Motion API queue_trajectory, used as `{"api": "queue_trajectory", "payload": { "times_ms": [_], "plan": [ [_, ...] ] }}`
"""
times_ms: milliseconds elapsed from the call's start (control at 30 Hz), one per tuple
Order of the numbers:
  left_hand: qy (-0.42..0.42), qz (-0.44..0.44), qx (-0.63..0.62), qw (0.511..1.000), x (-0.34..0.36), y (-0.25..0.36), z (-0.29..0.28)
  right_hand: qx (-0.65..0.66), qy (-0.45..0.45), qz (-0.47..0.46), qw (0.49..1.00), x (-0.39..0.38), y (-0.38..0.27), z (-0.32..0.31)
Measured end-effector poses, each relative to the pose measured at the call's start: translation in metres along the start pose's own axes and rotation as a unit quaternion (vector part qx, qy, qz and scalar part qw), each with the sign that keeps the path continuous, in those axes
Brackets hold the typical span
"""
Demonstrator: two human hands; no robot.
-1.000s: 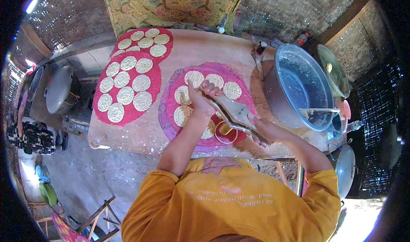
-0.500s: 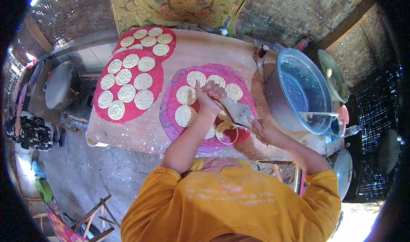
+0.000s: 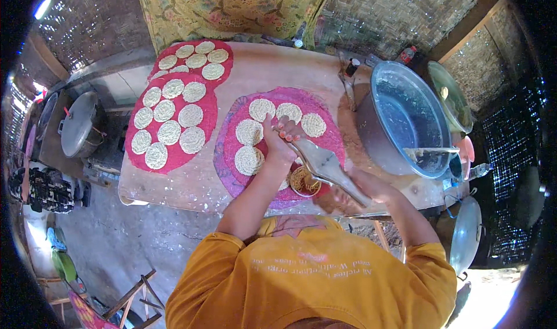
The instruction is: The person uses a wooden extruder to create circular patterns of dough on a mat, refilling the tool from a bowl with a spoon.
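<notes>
My left hand (image 3: 282, 138) is wrapped around the far end of a long pale lever-like press (image 3: 324, 165), held slantwise over the pink-purple round cloth (image 3: 223, 172). My right hand (image 3: 371, 184) is beside the press's nearer end. Its fingers are smeared by motion, so its grip is unclear. Under the press is a round, thin-rimmed piece (image 3: 306, 181) with yellowish strands in it. Several flat, pale discs of coiled strands (image 3: 249, 160) lie on this cloth around my left hand. My left forearm and the press hide part of the cloth.
Red cloths (image 3: 180, 111) with more discs lie on the table's left. A big blue-grey basin (image 3: 409, 120) with a pale stick (image 3: 435, 150) stands at right, beside a dark jar (image 3: 352, 67) and forked wood (image 3: 348, 88). A lidded pot (image 3: 81, 126) sits far left.
The press has swung so its nearer end lies lower and further right. My right hand has shifted along it, while my left hand keeps hold. The rimmed piece shows more fully.
</notes>
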State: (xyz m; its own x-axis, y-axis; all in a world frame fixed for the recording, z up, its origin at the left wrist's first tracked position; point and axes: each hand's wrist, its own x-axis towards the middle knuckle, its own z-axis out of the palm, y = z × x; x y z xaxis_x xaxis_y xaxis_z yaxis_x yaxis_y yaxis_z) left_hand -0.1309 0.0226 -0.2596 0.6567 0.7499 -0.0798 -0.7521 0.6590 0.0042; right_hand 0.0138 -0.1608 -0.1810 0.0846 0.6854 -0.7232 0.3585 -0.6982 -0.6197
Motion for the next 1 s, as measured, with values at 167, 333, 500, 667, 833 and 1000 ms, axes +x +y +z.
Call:
{"api": "queue_trajectory", "payload": {
  "times_ms": [167,333,500,667,833,1000],
  "plan": [
    [-0.036,0.002,-0.043,0.998,0.01,-0.003,-0.002,0.421,-0.313,-0.148,0.838,0.041,0.036,-0.006],
    [-0.017,0.032,-0.066,0.997,0.01,-0.007,-0.004,0.569,-0.365,-0.126,0.726,0.06,0.053,0.028],
    [-0.051,0.072,-0.024,0.996,0.012,0.019,0.014,0.308,-0.169,-0.11,0.93,0.051,0.049,0.034],
    [-0.146,0.084,0.027,0.985,-0.002,0.057,0.083,-0.22,0.178,-0.274,0.919,0.037,0.064,0.027],
    [-0.294,0.106,0.138,0.94,-0.042,0.079,0.153,0.118,-0.088,-0.332,0.932,-0.003,-0.004,-0.019],
    [-0.098,0.137,0.688,0.706,-0.102,0.044,0.126,-0.033,0.097,-0.345,0.933,-0.062,-0.053,-0.013]
  ]
}}
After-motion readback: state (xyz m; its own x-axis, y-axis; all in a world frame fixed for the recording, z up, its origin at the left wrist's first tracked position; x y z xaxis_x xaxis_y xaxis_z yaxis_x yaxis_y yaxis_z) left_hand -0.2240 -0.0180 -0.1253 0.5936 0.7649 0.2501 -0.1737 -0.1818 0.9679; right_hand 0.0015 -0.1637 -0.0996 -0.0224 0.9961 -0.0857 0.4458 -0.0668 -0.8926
